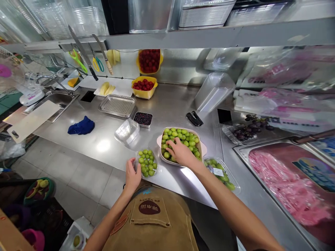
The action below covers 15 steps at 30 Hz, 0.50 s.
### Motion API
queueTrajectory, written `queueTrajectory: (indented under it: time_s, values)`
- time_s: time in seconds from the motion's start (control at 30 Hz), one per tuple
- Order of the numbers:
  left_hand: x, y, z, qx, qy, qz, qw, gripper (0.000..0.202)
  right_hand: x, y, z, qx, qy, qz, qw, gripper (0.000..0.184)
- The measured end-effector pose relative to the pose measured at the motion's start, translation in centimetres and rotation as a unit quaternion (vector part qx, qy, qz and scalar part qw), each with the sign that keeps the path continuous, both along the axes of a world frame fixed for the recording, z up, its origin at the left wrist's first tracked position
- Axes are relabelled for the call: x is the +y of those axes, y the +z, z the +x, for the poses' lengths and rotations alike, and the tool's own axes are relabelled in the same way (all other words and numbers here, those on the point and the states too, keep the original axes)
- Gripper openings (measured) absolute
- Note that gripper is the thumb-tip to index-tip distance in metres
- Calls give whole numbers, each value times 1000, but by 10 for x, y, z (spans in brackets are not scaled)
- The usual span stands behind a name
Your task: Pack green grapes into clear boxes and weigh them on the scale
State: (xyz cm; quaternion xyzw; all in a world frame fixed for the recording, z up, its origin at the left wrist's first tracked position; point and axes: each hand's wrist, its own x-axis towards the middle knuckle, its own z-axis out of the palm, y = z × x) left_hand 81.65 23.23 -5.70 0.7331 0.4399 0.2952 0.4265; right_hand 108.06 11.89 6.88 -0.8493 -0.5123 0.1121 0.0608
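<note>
Green grapes point(178, 139) are heaping a cream dish with a pale pink rim point(178, 128) at the lower middle of the frame, and the right hand point(180, 152) is resting on them with its fingers spread, though whether it is holding any grape cannot be told. The left hand point(133, 175) is closing narrowly on the edge of a clear plastic punnet point(147, 163) of grapes just beside the dish. A second punnet point(230, 183) is sitting at the lower right. Across the stainless steel counter point(104, 144), a yellow basket point(154, 81) is holding red fruit, a small steel tray point(142, 126) is holding dark berries, and a blue cloth point(81, 126) is lying left. A steel sink point(59, 99) is sitting upper left beneath hanging knives point(83, 52).
</note>
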Motion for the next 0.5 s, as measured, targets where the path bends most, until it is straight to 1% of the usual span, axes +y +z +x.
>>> queueTrajectory:
  time_s: [0.1, 0.2, 0.3, 0.37, 0.43, 0.5]
  values:
    - [1, 5, 0, 19, -5, -55, 998, 33, 5, 9, -5, -34, -42, -6, 999, 37]
    - [3, 8, 2, 56, -31, -104, 992, 37, 11, 21, -15, -55, -73, 22, 996, 38]
    - [3, 8, 4, 79, -47, -111, 990, 38, 20, 34, -36, -39, -82, 56, 994, 36]
    - [3, 6, 5, 82, -59, -109, 989, 36, 28, 39, -57, 2, -66, 72, 995, 34]
    - [2, 5, 5, 73, -74, -112, 988, 36, 38, 37, -84, 49, -37, 77, 995, 32]
    - [1, 3, 5, 59, -83, -122, 987, 37, 48, 27, -108, 82, -21, 61, 995, 31]
